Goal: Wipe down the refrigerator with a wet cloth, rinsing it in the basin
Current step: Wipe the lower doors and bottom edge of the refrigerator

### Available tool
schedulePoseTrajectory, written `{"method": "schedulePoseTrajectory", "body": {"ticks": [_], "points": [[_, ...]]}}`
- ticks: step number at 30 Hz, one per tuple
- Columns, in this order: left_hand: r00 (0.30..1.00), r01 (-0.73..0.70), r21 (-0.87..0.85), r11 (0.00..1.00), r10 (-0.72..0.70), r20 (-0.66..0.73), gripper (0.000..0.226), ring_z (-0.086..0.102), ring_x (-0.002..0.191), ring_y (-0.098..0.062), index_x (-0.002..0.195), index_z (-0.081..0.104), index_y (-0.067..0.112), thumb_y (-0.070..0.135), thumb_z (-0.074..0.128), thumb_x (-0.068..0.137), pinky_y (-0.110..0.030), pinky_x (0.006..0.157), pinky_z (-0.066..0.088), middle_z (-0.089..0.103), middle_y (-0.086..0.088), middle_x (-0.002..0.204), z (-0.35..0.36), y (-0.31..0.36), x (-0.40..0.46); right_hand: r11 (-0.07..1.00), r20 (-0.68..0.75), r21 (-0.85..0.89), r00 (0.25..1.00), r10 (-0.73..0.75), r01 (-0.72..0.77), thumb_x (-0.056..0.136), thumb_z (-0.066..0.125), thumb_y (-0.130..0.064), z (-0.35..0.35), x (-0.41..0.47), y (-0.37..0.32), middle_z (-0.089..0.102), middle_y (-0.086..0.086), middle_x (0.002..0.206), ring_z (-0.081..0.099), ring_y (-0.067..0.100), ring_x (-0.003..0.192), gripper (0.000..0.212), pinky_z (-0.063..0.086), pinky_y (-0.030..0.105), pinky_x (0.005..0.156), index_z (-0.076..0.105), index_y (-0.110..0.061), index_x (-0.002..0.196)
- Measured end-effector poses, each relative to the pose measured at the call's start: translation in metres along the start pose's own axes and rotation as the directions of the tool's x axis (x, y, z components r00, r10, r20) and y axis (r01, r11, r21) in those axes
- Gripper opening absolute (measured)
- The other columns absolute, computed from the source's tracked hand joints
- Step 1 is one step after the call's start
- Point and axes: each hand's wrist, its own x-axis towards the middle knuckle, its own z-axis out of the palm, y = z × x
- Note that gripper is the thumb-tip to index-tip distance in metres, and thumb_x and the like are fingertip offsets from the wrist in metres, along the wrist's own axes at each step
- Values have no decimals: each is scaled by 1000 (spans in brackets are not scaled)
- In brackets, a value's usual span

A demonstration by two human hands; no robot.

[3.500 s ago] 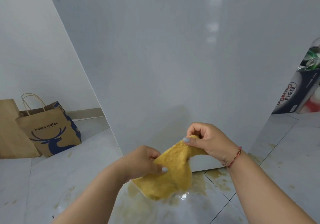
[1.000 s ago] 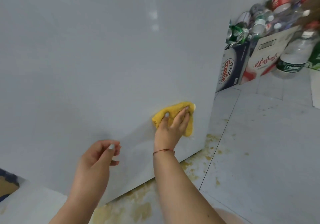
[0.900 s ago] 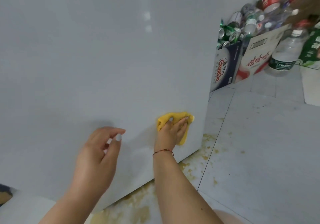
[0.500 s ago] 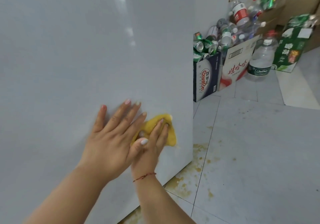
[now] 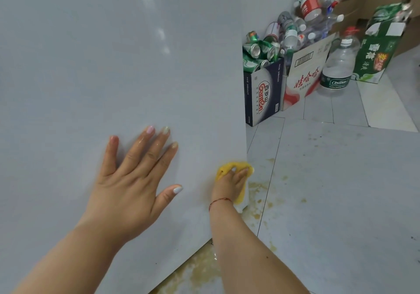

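Observation:
The white refrigerator (image 5: 118,70) fills the left and middle of the head view as one big flat side panel. My left hand (image 5: 134,180) lies flat on it with the fingers spread. Low down at the panel's right corner, my right hand (image 5: 231,185) presses the yellow cloth (image 5: 243,193) against the surface with straight fingers. The hand hides most of the cloth. No basin is in view.
Yellowish wet stains (image 5: 259,198) spread over the grey floor tiles along the refrigerator's foot. Behind the corner stand a dark blue box of cans (image 5: 263,93), a white and red carton (image 5: 304,77), a big water bottle (image 5: 338,66) and a green carton (image 5: 377,52).
My left hand rose from hanging free and now lies flat on the panel. My right hand slid the cloth down to the lower right corner. The view turned right.

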Motion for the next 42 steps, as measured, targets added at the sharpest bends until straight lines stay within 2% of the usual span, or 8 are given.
{"method": "schedulePoseTrajectory", "body": {"ticks": [4, 13, 19, 24, 28, 33, 35, 42], "points": [[1000, 5, 17, 1000, -5, -14, 69, 15, 149, -22, 147, 40, 15, 57, 16, 98, -55, 118, 1, 27, -3, 159, 0, 2, 0, 990, 143, 6, 980, 138, -140, 105, 18, -23, 6, -32, 19, -8, 12, 161, -3, 26, 148, 54, -6, 31, 117, -1, -5, 152], [999, 8, 56, 998, -6, -40, 65, 13, 150, -22, 149, 37, 17, 55, 21, 98, -56, 118, 2, 25, -3, 160, 2, 2, 0, 920, -9, -51, 921, -389, 388, 100, 27, -36, 0, -15, -38, 8, 10, 160, 9, 22, 146, 60, 4, 33, 119, 6, -15, 153], [999, 22, 23, 999, -21, -33, 64, 14, 149, -21, 147, 40, 17, 54, 23, 97, -54, 118, -2, 26, -2, 159, 1, 3, 1, 997, 62, -19, 996, -72, 73, 104, 21, -30, -7, 10, -12, 4, 7, 161, 8, 22, 148, 56, 7, 38, 119, 2, -14, 154], [988, 69, -112, 991, -84, -132, 59, 21, 147, -23, 137, 54, 10, 46, 27, 99, -55, 118, -1, 36, -8, 154, -3, 13, 2, 954, 143, 141, 959, 244, -264, 102, 22, -47, 1, -47, 5, 5, 0, 162, 7, 17, 148, 58, 2, 36, 120, 8, -26, 154], [949, 78, -327, 942, -171, -266, 49, 33, 141, -29, 126, 62, 3, 34, 37, 98, -55, 119, 9, 49, -15, 144, -2, 32, -4, 990, 209, 81, 973, 96, -115, 101, 17, -48, 5, -79, 8, -2, -2, 162, 0, 15, 148, 59, -2, 38, 120, 0, -28, 153], [963, -22, -443, 896, -100, -250, 48, 40, 137, -28, 123, 64, 3, 32, 35, 99, -55, 116, 22, 56, -12, 137, 14, 53, -29, 988, 140, 137, 985, -96, 76, 96, 15, -60, 4, -59, 12, -3, -4, 161, -3, 12, 147, 63, -3, 35, 118, -2, -35, 152], [962, -43, -485, 873, -95, -255, 47, 44, 134, -27, 120, 66, 2, 30, 34, 100, -54, 115, 26, 58, -11, 133, 22, 59, -40, 983, 86, 105, 983, -159, 150, 102, 17, -46, 2, -41, 13, -2, 0, 161, -1, 13, 147, 55, -3, 30, 116, -1, -31, 152], [986, -26, -669, 743, -93, -142, 48, 48, 131, -21, 117, 68, 4, 33, 33, 102, -45, 111, 35, 62, -5, 127, 54, 90, -65, 988, -27, 57, 989, -145, 146, 105, 17, -37, -3, 33, 34, 5, 2, 162, 7, 18, 148, 52, 4, 35, 120, 4, -25, 153]]}}
